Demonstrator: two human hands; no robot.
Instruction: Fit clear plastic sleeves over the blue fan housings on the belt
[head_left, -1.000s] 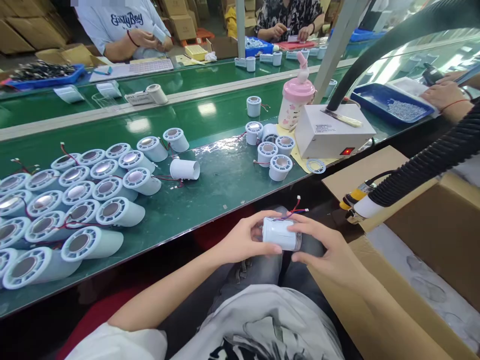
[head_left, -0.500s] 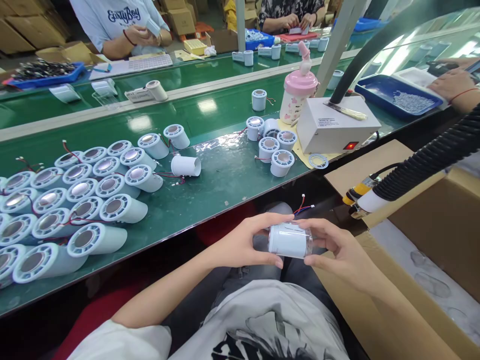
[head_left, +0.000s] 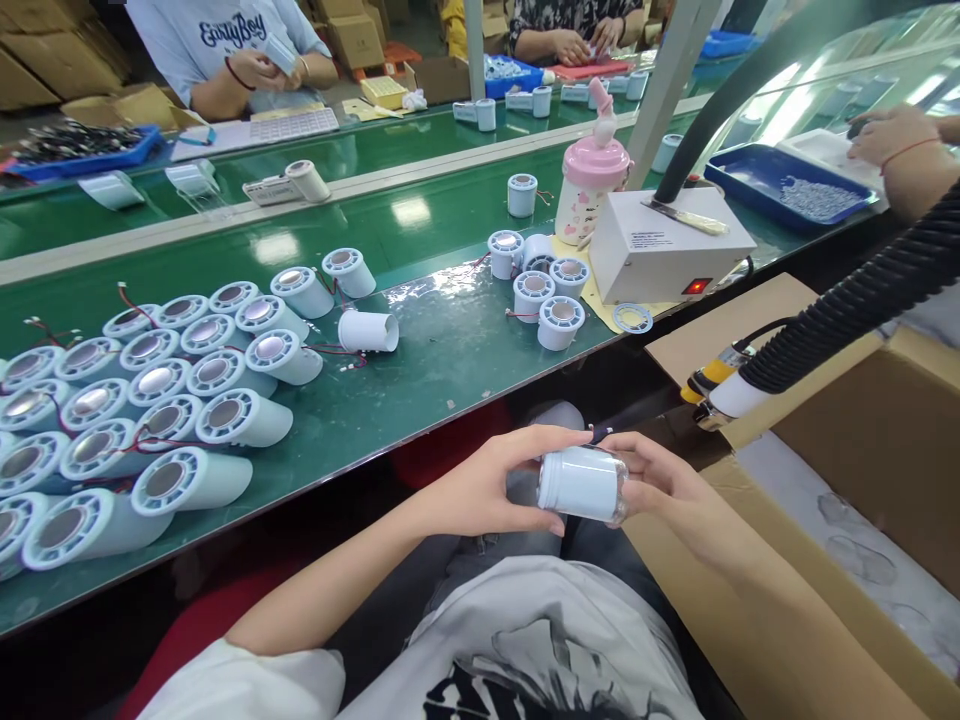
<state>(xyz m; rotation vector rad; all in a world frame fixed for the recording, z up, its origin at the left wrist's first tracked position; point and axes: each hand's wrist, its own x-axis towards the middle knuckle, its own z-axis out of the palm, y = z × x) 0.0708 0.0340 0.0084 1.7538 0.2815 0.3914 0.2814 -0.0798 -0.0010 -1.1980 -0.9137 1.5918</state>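
Above my lap, a light-blue cylindrical housing (head_left: 579, 484) lies on its side between my two hands. My left hand (head_left: 495, 482) holds its left, ribbed end, with the thumb below and fingers over the top. My right hand (head_left: 667, 488) grips the right end, where a clear plastic sleeve (head_left: 622, 492) shows around the housing. Dark wires with a small connector (head_left: 600, 433) stick up behind the housing. On the bench to the left stand several rows of similar blue housings (head_left: 244, 418) with round metal-centred ends and red and black leads.
A white box with a lit red switch (head_left: 675, 248) stands beside a pink-lidded bottle (head_left: 589, 185). A screwdriver with a black ribbed hose (head_left: 739, 395) hangs at right, above an open carton (head_left: 847, 480) holding clear plastic pieces. Co-workers' hands (head_left: 266, 72) work across the green bench (head_left: 442, 375).
The housing has turned about its length in my hands, and the wires behind it have swung lower. My right fingers have shifted their hold on the right end.
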